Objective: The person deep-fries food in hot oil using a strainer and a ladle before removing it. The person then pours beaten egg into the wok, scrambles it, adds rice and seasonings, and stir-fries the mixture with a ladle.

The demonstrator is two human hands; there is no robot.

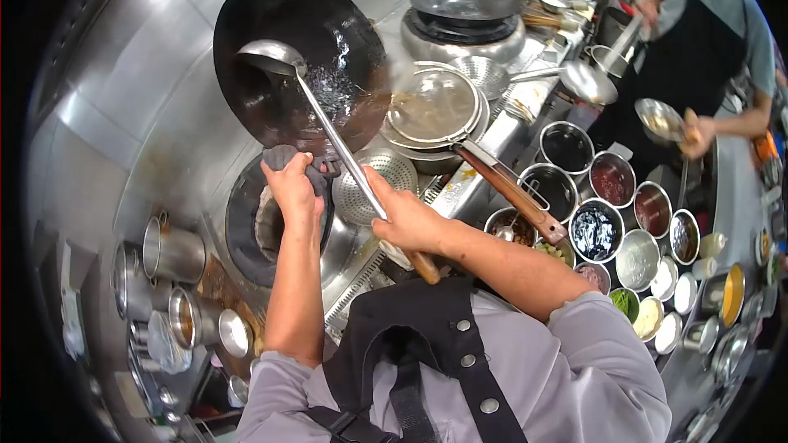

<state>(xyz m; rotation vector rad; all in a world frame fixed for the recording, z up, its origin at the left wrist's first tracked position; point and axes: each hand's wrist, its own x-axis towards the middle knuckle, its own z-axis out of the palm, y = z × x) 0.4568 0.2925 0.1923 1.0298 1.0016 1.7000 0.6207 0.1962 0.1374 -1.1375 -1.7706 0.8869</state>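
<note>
My left hand (pixel 294 187) is closed on the near rim or handle of a large black wok (pixel 246 12), with a dark cloth (pixel 281 156) in the grip. The wok is raised and steeply tilted, and its wet inner surface glistens. In my right hand (pixel 408 217) is a long metal ladle (pixel 332 127) with a wooden handle end. The ladle's bowl lies over the wok's interior; whether it touches is unclear. Below the wok is the round burner opening (pixel 238 230). A perforated skimmer (pixel 373 184) lies beside it, partly behind the ladle shaft.
A mesh strainer (pixel 435 102) with a wooden handle (pixel 517 197) rests over a pot at right. Behind it a second wok (pixel 468 2) sits on a burner. Several seasoning containers (pixel 597 230) stand at right. Metal pots (pixel 174 248) stand at left. A co-worker (pixel 698 49) holds a ladle and bowl.
</note>
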